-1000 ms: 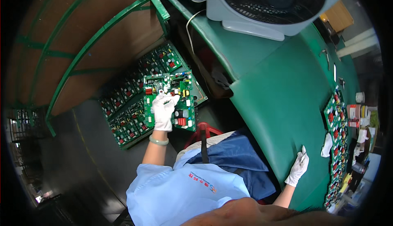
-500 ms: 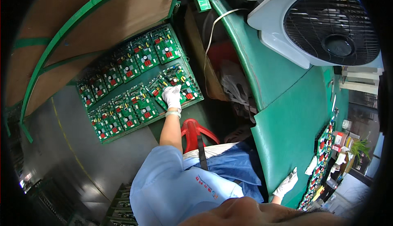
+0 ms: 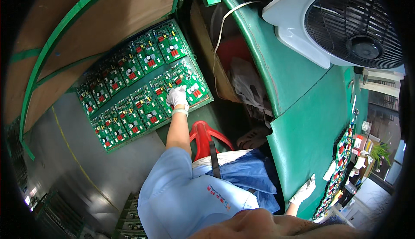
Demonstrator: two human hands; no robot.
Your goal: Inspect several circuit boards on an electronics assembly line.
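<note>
My left hand [image 3: 177, 96], in a white glove with a pale band at the wrist, reaches into a tray [image 3: 147, 131] of green circuit boards. Its fingers are curled closed at the near edge of a circuit board [image 3: 188, 77] in the tray's right-hand corner; the fingertips are partly hidden. That board carries red and yellow parts and sits slightly askew beside its neighbour. My right hand [image 3: 304, 190], also white-gloved, rests on the green bench mat [image 3: 298, 152] with its fingers stretched out, holding nothing.
A large fan [image 3: 346, 31] stands on the bench, its pale cable hanging over the edge. More circuit boards [image 3: 341, 165] line the bench's far right. A red stool [image 3: 203, 137] is beside my legs. A green-framed brown panel [image 3: 108, 22] rises behind the tray.
The whole view has shifted slightly. My left hand stays at the same circuit board, which has settled a little farther into the tray corner. My right hand has hardly moved.
</note>
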